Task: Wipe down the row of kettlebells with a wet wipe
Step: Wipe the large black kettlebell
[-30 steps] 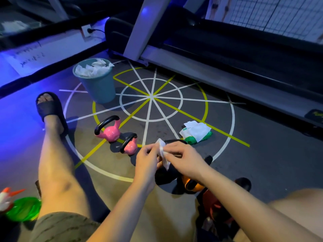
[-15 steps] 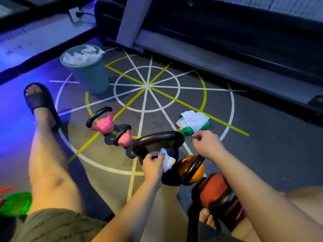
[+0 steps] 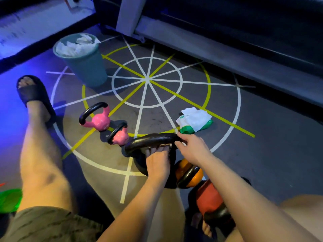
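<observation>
Bin (image 3: pixel 87 70) and wipe pack (image 3: pixel 194 122) sit beyond the gripped black kettlebell (image 3: pixel 150 138).

Blue light washes a grey floor (image 3: pixel 262 163) painted with white and yellow wheel lines (image 3: pixel 147 79). A treadmill (image 3: pixel 227 55) stands behind.

Dim indoor lighting. Blue-violet light washes the left side; warmer light falls on the central floor (image 3: pixel 262 154). The waste bin (image 3: pixel 85 70) casts a soft shadow rightward. Faint sheen on the handle of the black kettlebell (image 3: pixel 152 139). Edges bowed, slightly blurred.
</observation>
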Motion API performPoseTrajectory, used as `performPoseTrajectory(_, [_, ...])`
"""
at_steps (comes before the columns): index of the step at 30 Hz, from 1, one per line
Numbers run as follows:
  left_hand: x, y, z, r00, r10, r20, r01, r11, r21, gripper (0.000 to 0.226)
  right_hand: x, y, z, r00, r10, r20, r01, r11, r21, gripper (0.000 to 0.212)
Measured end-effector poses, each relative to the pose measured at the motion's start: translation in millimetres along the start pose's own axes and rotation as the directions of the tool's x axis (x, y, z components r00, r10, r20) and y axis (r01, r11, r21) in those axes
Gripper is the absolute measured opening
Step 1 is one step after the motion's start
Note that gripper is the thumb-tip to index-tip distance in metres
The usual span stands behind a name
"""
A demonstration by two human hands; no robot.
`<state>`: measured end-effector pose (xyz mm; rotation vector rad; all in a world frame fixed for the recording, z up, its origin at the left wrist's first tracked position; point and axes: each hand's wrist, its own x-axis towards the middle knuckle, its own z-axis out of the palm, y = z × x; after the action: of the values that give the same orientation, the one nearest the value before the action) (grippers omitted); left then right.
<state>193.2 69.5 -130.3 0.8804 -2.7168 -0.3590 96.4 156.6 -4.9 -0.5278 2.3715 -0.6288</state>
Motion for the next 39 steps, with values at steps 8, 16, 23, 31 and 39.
performPoseTrajectory(8, [0.3,39.7,-16.5,0.907,-0.402,0.129,0.415,0.793,-0.447,0.009,14.7,-4.9,-13.1,0.997,-0.022,0.073,0.026,0.999,-0.043,0.051])
performPoseTrajectory(16, [-10.1,7.5,-0.8,0.989,-0.113,-0.098,0.077,0.946,-0.316,0.026,18.1,-1.3,-7.5,0.998,-0.019,0.053,0.022,0.998,-0.054,0.049])
performPoseTrajectory(23, [4.9,-4.5,-9.5,0.991,-0.074,0.113,0.081,0.995,-0.054,0.01,19.1,1.1,-4.5,0.999,-0.009,0.041,0.011,0.999,-0.049,0.049])
performPoseTrajectory(31, [1.8,46.8,-30.8,0.718,-0.622,0.314,0.541,0.213,-0.814,0.021,19.4,-0.9,-4.1,1.0,-0.012,0.023,0.014,0.997,-0.074,0.05])
performPoseTrajectory(39, [-5.0,4.9,-7.3,0.997,-0.013,0.081,0.023,0.992,-0.125,0.028,14.4,0.5,-2.5,1.0,-0.011,0.027,0.013,0.999,-0.048,0.053])
